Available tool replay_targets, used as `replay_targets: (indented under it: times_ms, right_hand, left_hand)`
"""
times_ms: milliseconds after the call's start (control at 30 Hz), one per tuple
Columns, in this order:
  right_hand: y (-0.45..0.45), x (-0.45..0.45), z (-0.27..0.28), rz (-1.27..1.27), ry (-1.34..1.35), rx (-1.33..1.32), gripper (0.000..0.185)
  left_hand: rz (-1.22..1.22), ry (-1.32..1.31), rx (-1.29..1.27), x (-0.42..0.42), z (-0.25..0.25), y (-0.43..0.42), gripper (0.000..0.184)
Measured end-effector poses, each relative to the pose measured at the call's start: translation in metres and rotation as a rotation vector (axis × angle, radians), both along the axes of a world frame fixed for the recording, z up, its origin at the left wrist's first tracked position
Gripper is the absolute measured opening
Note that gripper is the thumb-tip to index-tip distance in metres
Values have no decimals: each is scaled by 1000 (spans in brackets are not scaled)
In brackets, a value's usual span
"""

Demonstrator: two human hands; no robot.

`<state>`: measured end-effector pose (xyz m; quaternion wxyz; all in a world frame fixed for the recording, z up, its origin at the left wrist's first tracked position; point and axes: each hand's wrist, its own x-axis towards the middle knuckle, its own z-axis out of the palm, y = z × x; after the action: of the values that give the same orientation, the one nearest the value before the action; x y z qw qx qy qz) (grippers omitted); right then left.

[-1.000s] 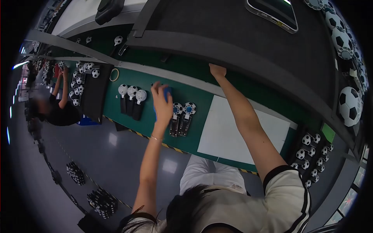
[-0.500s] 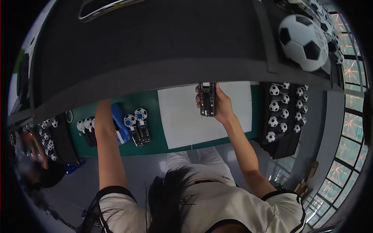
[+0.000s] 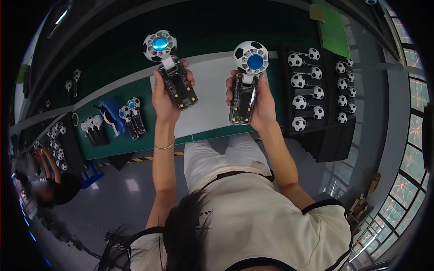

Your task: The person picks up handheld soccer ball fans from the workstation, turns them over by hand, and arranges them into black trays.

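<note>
My left hand is wrapped round a football-headed device with a bare circuit board and a shiny blue disc in its round head. In my right hand is a similar football-headed device, its head up and its board facing me. Both are held above a white mat, apart from each other. Left of my left hand, two more such devices lie on the green table, beside a blue object. Further left lie several white-headed devices with dark handles.
Black trays with rows of football-headed devices stand at the right. Another dark tray is at the far left, with a co-worker beyond it. A green sheet is at the upper right.
My left hand has come back from the left and now holds a device. My right hand's device now shows its football head. The dark shelf no longer covers the view of the table.
</note>
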<state>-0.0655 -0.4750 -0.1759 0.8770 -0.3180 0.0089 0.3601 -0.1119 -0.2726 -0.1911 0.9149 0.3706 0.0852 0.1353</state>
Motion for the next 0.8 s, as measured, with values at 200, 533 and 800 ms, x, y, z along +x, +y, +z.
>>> replay_targets:
  times_ms: [200, 533, 800]
  right_hand:
    - [-105, 7, 20, 40, -48, -87, 64]
    - [-198, -6, 46, -7, -31, -167, 63]
    - [-216, -21, 66, -33, -44, -90, 61]
  left_hand:
    - [-180, 22, -109, -16, 30, -143, 59]
    - [-281, 62, -206, -23, 48, -253, 66]
    - [-396, 63, -143, -26, 58, -269, 64]
